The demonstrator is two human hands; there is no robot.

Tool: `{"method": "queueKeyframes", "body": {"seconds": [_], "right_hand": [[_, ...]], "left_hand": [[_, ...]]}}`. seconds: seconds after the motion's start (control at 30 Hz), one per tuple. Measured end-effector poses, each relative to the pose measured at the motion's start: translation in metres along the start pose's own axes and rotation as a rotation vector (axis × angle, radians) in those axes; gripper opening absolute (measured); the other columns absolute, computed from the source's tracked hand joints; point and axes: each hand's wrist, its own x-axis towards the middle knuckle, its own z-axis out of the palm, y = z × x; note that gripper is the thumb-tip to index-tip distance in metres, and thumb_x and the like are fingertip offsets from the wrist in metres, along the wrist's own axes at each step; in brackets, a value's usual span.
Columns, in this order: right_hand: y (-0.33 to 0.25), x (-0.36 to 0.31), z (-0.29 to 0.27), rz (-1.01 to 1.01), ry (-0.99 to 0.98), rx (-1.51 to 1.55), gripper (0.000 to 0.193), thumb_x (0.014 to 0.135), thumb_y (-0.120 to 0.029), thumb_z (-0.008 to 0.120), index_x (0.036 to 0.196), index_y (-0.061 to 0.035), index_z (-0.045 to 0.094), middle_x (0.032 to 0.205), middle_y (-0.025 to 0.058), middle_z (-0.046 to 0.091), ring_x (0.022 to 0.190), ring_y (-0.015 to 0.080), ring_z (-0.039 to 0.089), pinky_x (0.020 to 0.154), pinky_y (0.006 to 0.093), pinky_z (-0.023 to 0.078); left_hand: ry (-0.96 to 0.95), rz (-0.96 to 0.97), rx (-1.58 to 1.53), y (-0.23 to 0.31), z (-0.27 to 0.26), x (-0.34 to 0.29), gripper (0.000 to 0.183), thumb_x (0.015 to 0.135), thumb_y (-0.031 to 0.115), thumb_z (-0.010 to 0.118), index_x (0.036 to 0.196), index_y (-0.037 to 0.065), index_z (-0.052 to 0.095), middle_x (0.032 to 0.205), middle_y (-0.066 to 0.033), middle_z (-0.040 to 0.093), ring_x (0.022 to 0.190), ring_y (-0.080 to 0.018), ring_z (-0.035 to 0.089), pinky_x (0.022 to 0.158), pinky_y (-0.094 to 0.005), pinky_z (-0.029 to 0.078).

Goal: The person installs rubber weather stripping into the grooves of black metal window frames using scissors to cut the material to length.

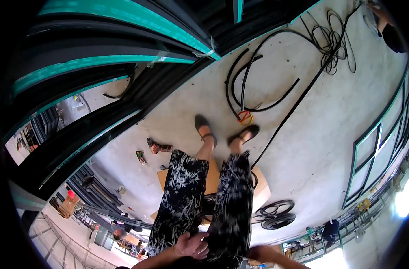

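My left hand [193, 246] is over my lap at the lower middle, against my black trousers [184, 197] with a white leaf-like pattern. Its fingers are loosely bent and a little apart, and nothing shows between them. To the right of my legs, near the lower edge, is my right hand [260, 254]. It is blurred and its fingers cannot be made out. Under and behind my legs lies a cardboard sheet [261, 186]. A long black rubber strip [298, 105] runs from beside my right leg to the upper right.
Dark frames with green tape [123, 60] stand at the left. A drill-shaped tool [158, 147] lies on the floor. Curved black strips [233, 85], a tangled black coil [332, 51] and another coil [278, 215] lie about. A window-like frame [374, 143] is at the right. Other people are nearby.
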Motion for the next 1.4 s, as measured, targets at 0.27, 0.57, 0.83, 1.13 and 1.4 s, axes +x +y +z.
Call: {"method": "queueKeyframes", "body": {"seconds": [0.27, 0.57, 0.83, 1.13, 1.4], "right_hand": [[0.01, 0.055, -0.01, -0.016, -0.65, 0.001, 0.033, 0.089, -0.041, 0.065, 0.104, -0.0123, 0.072, 0.099, 0.0139, 0.072, 0.089, 0.027, 0.067, 0.08, 0.0396, 0.052], [-0.022, 0.31, -0.314, -0.293, 0.211, -0.044, 0.017, 0.09, -0.023, 0.062, 0.099, -0.0105, 0.069, 0.082, 0.0093, 0.068, 0.075, 0.0215, 0.066, 0.07, 0.0357, 0.052], [0.053, 0.521, -0.403, 0.247, 0.311, -0.765, 0.036, 0.087, -0.038, 0.063, 0.095, -0.0034, 0.071, 0.099, 0.0144, 0.07, 0.094, 0.0327, 0.067, 0.079, 0.0442, 0.055], [0.097, 0.576, -0.374, 0.166, 0.681, -0.805, 0.021, 0.08, -0.021, 0.062, 0.097, -0.0082, 0.066, 0.09, 0.0148, 0.07, 0.088, 0.0351, 0.068, 0.07, 0.0472, 0.055], [0.116, 0.578, -0.243, -0.27, 0.328, -0.712, 0.022, 0.078, -0.018, 0.061, 0.097, -0.0082, 0.062, 0.081, 0.0157, 0.066, 0.081, 0.0355, 0.066, 0.066, 0.0493, 0.053]], "left_hand": [[-0.16, 0.122, 0.112, 0.015, -0.028, 0.037, 0.072, 0.095, 0.063, 0.04, 0.153, 0.021, 0.03, 0.092, -0.0081, 0.06, 0.071, -0.0173, 0.048, 0.068, -0.0302, 0.037], [-0.556, 0.178, 0.55, 0.243, -0.036, 0.08, 0.065, 0.091, 0.069, 0.043, 0.132, 0.021, 0.051, 0.089, -0.0061, 0.056, 0.081, -0.0205, 0.053, 0.068, -0.0364, 0.04], [-0.456, 0.502, 1.866, 0.498, 0.103, 0.172, 0.062, 0.096, 0.048, 0.053, 0.138, 0.003, 0.044, 0.092, -0.0163, 0.063, 0.079, -0.0211, 0.061, 0.07, -0.0357, 0.049], [0.472, 0.014, 2.018, 0.581, -0.038, 0.33, 0.039, 0.102, 0.033, 0.05, 0.13, 0.006, 0.051, 0.107, -0.0091, 0.067, 0.099, -0.0156, 0.064, 0.087, -0.0308, 0.051], [0.59, 0.365, 1.583, 0.577, -0.091, 0.374, 0.038, 0.099, 0.043, 0.055, 0.109, 0.007, 0.049, 0.082, -0.0051, 0.064, 0.069, -0.014, 0.061, 0.063, -0.0299, 0.05]]}}
